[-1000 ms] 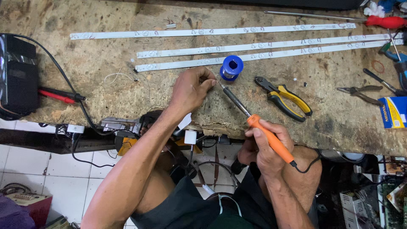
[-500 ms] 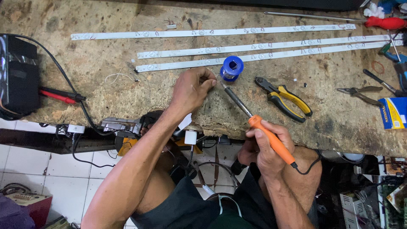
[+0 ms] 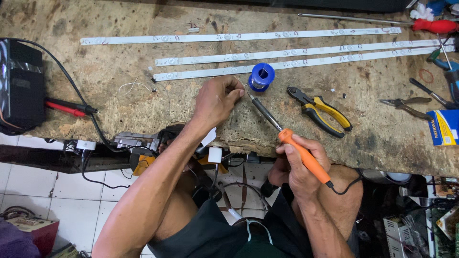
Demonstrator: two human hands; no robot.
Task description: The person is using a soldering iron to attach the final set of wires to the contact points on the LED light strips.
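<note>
Workbench (image 3: 119, 102): worn, stained wooden top, front edge chipped. Landmark is the blue solder spool (image 3: 262, 76), standing near mid-bench. Three long white LED strips (image 3: 267, 51) lie behind it, the nearest just touching it. Yellow-handled pliers (image 3: 321, 111) just right of the spool. Black box (image 3: 20, 86) far left, red probe (image 3: 67, 108) beside it. Red-handled screwdriver (image 3: 432, 25) far right, behind.

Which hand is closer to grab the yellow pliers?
The right hand, I'd guess, but it grips the orange soldering iron. The yellow pliers lie on its side of the bench. The left hand sits farther off, pinching something beside the blue spool.
</note>
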